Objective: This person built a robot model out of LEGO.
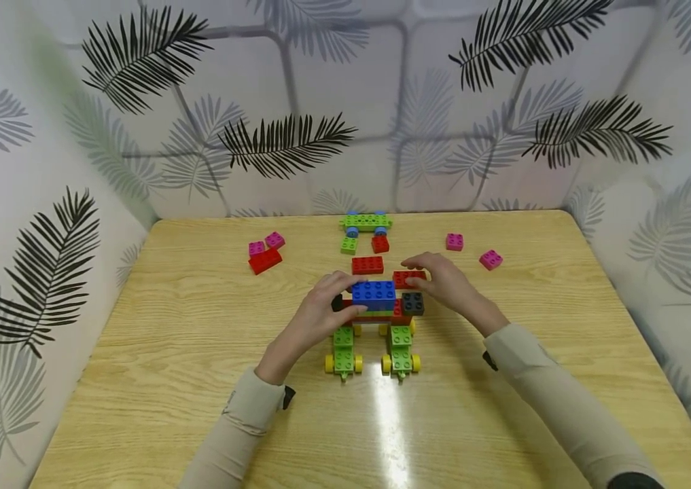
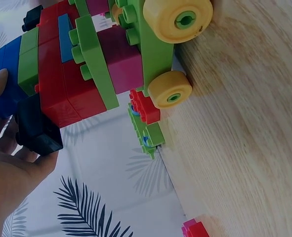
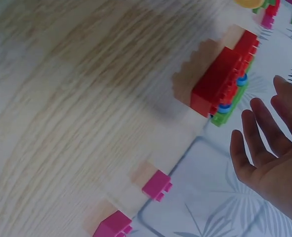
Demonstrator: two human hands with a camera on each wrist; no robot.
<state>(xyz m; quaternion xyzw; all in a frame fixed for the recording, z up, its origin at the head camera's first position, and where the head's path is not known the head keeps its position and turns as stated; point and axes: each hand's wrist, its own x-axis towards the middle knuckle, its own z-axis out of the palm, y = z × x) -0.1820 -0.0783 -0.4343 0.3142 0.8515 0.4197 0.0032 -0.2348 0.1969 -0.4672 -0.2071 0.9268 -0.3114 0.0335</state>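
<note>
A toy-brick model stands at mid-table on two green wheeled bases (image 1: 401, 350) with yellow wheels. Magenta, red and green bricks are stacked above them, topped by a blue brick (image 1: 373, 292). My left hand (image 1: 328, 305) pinches the blue brick between thumb and fingers. A black brick sits on each side of the model; the right one (image 1: 412, 303) shows its studs, and the left one (image 2: 37, 126) is close to my left palm. My right hand (image 1: 441, 282) hovers over a loose red brick (image 1: 405, 278), fingers spread and holding nothing in the right wrist view.
Behind the model lie another red brick (image 1: 367, 265), a small green brick (image 1: 348, 245), a small red brick (image 1: 380, 244) and a green wheeled base (image 1: 366, 222) with blue wheels. Magenta bricks (image 1: 491, 259) lie back right; a red brick (image 1: 265, 261) and two magenta ones lie back left.
</note>
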